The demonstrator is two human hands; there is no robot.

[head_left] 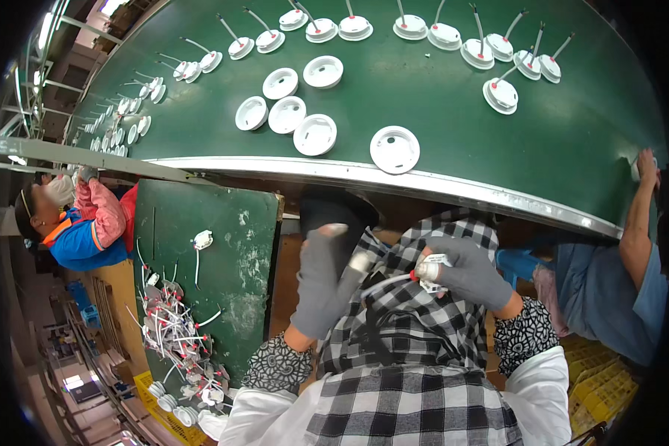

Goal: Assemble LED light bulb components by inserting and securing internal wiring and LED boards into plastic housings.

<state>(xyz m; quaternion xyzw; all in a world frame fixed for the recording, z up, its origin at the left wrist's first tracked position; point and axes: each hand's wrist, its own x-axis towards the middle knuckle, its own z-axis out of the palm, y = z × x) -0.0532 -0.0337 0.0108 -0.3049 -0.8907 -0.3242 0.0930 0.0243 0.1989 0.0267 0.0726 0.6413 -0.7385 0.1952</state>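
Note:
My right hand point(470, 276), in a grey glove with bare fingertips, pinches a small white plastic module point(434, 270) above my lap. A pale cable point(386, 285) with a red piece at its base runs from the module toward my left hand. My left hand point(321, 279), gloved the same way, is raised with thumb and fingers apart, and nothing shows in its grasp. Beyond both hands, a round white cup-shaped housing point(395, 150) sits at the near edge of the green worktable point(453, 167).
More white housings point(287, 115) stand farther back, and cabled white units point(355, 28) line the table's far side. At left, a green board point(230, 260) carries a heap of cabled modules point(175, 320). Co-workers sit left point(89, 230) and right point(609, 275); yellow crates point(602, 383) lie lower right.

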